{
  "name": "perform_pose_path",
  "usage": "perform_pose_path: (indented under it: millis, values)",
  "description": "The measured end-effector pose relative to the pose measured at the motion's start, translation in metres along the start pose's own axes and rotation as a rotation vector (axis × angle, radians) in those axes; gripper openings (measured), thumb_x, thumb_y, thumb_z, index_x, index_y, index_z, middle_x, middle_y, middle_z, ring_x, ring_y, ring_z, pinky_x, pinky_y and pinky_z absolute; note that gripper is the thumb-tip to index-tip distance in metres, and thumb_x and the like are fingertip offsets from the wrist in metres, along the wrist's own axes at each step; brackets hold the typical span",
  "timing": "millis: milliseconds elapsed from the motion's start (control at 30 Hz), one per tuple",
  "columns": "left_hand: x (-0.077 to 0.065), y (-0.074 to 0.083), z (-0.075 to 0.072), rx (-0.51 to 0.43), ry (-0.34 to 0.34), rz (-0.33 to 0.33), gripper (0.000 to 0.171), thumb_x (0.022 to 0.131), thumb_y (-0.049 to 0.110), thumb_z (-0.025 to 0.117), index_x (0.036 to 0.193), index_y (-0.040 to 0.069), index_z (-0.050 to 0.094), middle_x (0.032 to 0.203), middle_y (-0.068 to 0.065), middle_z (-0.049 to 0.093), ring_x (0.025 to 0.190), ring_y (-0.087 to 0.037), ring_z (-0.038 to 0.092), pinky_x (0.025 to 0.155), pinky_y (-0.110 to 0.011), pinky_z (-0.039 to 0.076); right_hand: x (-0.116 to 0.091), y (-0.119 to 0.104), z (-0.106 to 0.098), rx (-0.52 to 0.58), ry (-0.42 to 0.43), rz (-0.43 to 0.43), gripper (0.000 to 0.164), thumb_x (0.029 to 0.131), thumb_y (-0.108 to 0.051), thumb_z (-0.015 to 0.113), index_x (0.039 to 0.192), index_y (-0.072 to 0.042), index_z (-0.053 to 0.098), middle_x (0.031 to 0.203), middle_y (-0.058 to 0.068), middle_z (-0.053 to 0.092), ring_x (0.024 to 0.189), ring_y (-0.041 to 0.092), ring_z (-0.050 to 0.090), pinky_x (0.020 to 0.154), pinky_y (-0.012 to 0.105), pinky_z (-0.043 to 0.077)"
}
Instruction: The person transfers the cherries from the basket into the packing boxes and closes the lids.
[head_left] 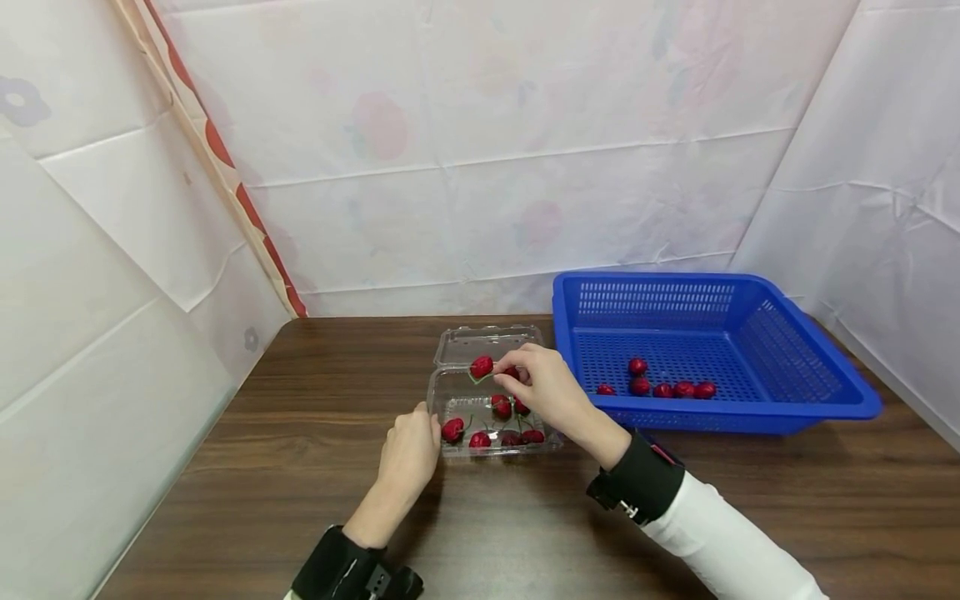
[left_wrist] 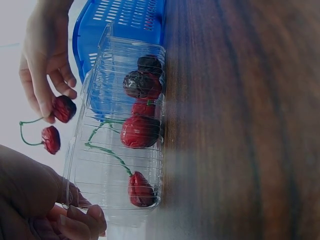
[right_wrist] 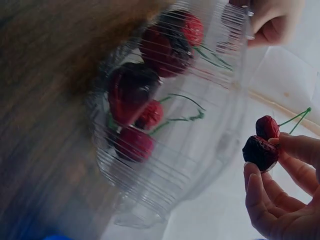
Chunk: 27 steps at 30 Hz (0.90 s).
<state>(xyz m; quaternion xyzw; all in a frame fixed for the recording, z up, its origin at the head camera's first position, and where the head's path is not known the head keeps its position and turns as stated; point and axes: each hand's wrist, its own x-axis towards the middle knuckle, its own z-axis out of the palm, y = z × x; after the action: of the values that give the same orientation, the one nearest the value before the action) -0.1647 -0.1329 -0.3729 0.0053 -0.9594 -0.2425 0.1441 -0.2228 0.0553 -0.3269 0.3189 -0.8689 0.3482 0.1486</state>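
A clear plastic clamshell box [head_left: 455, 386] stands on the table with its lid folded back. Several red cherries [head_left: 452, 430] with green stems lie inside it. My left hand [head_left: 411, 446] grips the box's left rim, thumb and fingers curled on the edge, as the left wrist view also shows. Above the box, my right hand [head_left: 546, 385] pinches a pair of cherries [head_left: 482, 367] joined by one green stem. In the right wrist view the fingertips hold the darker cherry [right_wrist: 261, 152], and its partner sits close beside it.
To the right of the box stands a blue perforated basket [head_left: 757, 408], holding several cherries [head_left: 639, 386] near its front wall. Both rest on a dark wooden table [head_left: 300, 467]. White printed sheets [head_left: 480, 217] enclose the table at the back and sides.
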Motion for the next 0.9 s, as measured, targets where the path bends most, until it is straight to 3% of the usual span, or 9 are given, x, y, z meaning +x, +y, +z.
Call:
perform_pose_path:
  millis: [433, 600, 900]
  values:
    - [0.0, 0.0, 0.0, 0.003, -0.004, -0.002, 0.025, 0.088, 0.007, 0.051, 0.101, -0.014, 0.056, 0.078, -0.026, 0.061, 0.053, -0.027, 0.059, 0.038, -0.032, 0.041, 0.003, 0.006, 0.019, -0.046, -0.067, 0.047, 0.006, 0.082, -0.014, 0.066, 0.086, -0.01, 0.069, 0.066, -0.003, 0.045, 0.054, 0.008, 0.04, 0.048, 0.021, 0.032]
    - [0.001, -0.001, 0.0, -0.002, 0.002, 0.0, 0.025, 0.088, 0.006, 0.051, 0.101, -0.014, 0.056, 0.078, -0.026, 0.061, 0.055, -0.028, 0.06, 0.039, -0.033, 0.042, 0.004, 0.004, 0.023, -0.081, -0.099, 0.065, 0.006, 0.082, -0.015, 0.066, 0.085, -0.011, 0.069, 0.071, -0.003, 0.051, 0.055, 0.007, 0.042, 0.05, 0.021, 0.035]
    - [0.001, -0.001, 0.001, 0.002, 0.002, -0.002, 0.027, 0.088, 0.007, 0.051, 0.103, -0.015, 0.056, 0.084, -0.028, 0.062, 0.061, -0.035, 0.062, 0.044, -0.038, 0.046, 0.006, 0.007, 0.03, -0.116, -0.151, 0.041, 0.007, 0.081, -0.009, 0.066, 0.086, -0.008, 0.069, 0.084, 0.005, 0.063, 0.077, 0.018, 0.057, 0.068, 0.032, 0.046]
